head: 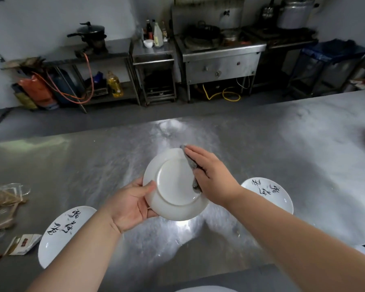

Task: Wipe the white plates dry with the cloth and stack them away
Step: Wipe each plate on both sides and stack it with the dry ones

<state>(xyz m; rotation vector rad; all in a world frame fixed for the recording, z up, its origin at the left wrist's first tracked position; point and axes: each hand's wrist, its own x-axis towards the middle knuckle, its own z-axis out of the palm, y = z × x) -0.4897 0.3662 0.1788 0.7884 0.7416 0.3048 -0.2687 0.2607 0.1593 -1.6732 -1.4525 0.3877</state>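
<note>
The plate (173,186) was held in the air over the middle of the counter (282,144), between the two hands, turned so that its underside and foot ring faced up toward the person. The left hand (133,204) gripped it at the near-left rim, thumb curled over the edge and fingers out of sight beneath. The right hand (209,175) lay flat on the right side of the underside, fingers straight and close together, pressing the grey cloth (191,163) against it. The cloth was bunched into a strip whose long axis ran from the far rim back toward the near-right part of the foot ring, under the fingers and palm. The left half of the underside was uncovered, so the wipe would probably have to sweep leftward, toward the left thumb.

Two more plates lay face up on the counter, each with black brush writing and nothing in it. The left plate (61,234) sat at the near-left, just beside the left forearm; the right plate (268,192) sat just past the right wrist. Whether either was a stack could not be told. For setting the plate down, the hand gripping it was nearer the left plate. Crumpled wrappers (2,199) and a small packet (23,243) lay along the counter's left edge.
</note>
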